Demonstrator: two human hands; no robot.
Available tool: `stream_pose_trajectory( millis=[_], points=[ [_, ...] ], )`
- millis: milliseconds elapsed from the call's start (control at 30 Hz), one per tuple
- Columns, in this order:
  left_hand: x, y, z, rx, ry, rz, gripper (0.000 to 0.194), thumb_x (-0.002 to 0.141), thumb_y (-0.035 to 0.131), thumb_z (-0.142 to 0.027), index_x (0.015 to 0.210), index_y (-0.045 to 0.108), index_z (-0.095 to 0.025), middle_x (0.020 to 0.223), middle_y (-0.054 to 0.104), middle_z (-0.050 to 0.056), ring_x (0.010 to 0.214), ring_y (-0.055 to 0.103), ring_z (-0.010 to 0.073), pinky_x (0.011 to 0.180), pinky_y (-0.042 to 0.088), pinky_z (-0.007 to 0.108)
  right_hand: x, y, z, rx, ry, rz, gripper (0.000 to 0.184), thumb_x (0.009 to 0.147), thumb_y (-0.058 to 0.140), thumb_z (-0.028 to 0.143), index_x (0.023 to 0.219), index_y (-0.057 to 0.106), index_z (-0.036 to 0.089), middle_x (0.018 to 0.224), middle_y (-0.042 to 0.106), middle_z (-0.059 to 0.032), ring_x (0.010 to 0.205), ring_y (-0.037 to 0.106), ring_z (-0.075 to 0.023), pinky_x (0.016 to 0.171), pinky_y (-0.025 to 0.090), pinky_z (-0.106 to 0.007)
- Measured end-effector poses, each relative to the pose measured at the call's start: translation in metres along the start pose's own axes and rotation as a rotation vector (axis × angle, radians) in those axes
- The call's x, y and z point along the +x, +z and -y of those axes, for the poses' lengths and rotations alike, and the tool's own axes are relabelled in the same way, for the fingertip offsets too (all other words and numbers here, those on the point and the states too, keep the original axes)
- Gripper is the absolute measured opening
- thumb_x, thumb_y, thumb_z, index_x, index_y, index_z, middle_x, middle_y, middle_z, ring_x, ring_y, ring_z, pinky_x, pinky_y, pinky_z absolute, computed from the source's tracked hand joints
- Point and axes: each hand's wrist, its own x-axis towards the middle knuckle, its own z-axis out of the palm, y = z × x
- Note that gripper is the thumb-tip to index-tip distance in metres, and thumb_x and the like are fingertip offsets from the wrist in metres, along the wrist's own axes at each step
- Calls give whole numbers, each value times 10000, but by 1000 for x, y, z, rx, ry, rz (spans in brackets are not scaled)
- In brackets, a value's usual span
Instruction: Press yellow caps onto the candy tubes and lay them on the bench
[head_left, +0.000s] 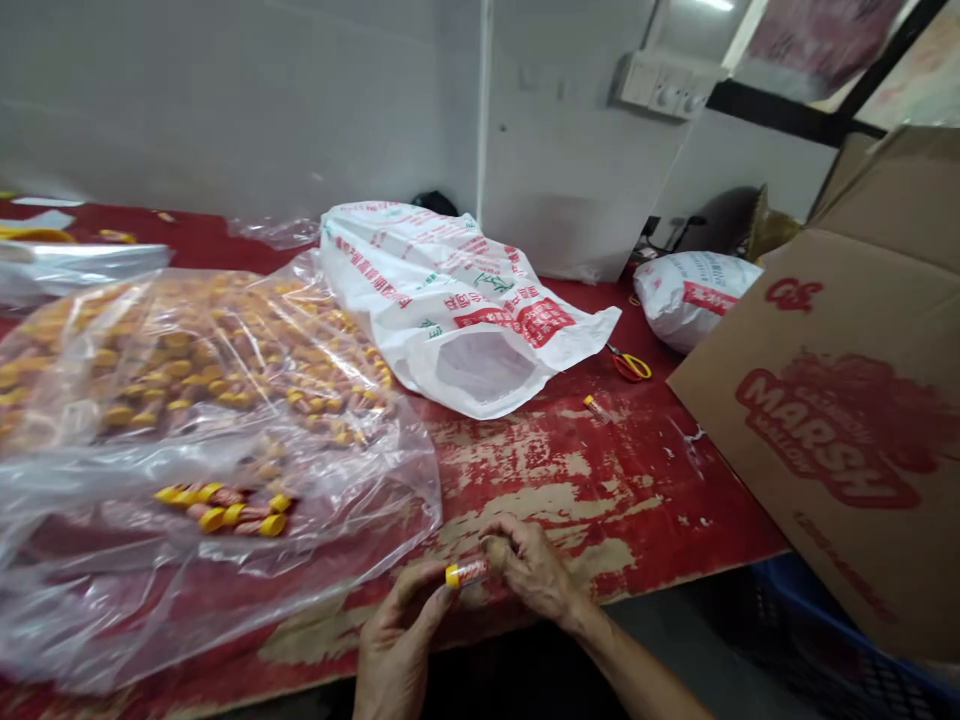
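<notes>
Near the front edge of the table, a small yellow-capped tube (471, 572) with reddish printing lies between my two hands. My left hand (401, 625) pinches its capped end between thumb and fingers. At the other end, the fingers of my right hand (531, 568) are closed around the tube and partly hide it. To the left, a large clear plastic bag (67, 520) holds a heap of similar tubes (172, 375). Several more tubes (240, 508) sit in a small group toward the bag's near side. One loose tube (596, 408) lies farther off on the red table.
A white woven sack (480, 370) with red print lies behind the bag. Scissors (628, 364) with red and yellow handles rest beside it. A stuffed white sack (690, 285) and a big cardboard box (750, 330) stand right. The red tabletop (525, 460) is worn.
</notes>
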Motion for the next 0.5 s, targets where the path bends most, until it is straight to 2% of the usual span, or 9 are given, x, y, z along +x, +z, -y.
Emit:
stream_pose_trajectory(
  millis=[100,167,267,333,500],
  points=[
    [3,2,2,-19,-10,-9,397,481,846,-393,803,739,-186,804,699,33,784,634,195,686,532,228,0,-3,-3,-22,-51,-4,306,786,563,264,1088,554,218,787,544,24,666,476,-116,588,364,-218],
    [4,3,3,-20,-10,-22,395,477,850,-389,796,740,-185,793,697,29,775,631,190,671,531,220,-2,-4,-5,42,-65,-12,316,756,591,261,1066,544,221,840,546,13,708,488,-124,605,379,-220],
    [3,5,7,-19,-1,-23,380,477,854,-378,781,739,-181,789,693,21,761,624,169,672,522,198,-3,-3,-9,111,-5,-94,232,810,526,337,998,548,204,668,477,37,580,434,-111,527,345,-218],
    [2,7,8,-29,3,-10,374,490,853,-369,795,738,-184,796,693,14,755,620,153,681,516,184,-3,-4,-11,104,17,-128,255,855,463,369,1025,545,197,629,449,44,543,412,-109,514,337,-222],
    [0,11,4,-50,-62,-1,404,489,856,-378,824,734,-189,778,691,5,694,618,138,647,518,192,-6,-7,-14,117,-34,-39,338,813,546,322,1131,515,212,816,546,6,678,494,-125,589,393,-222]
  ],
)
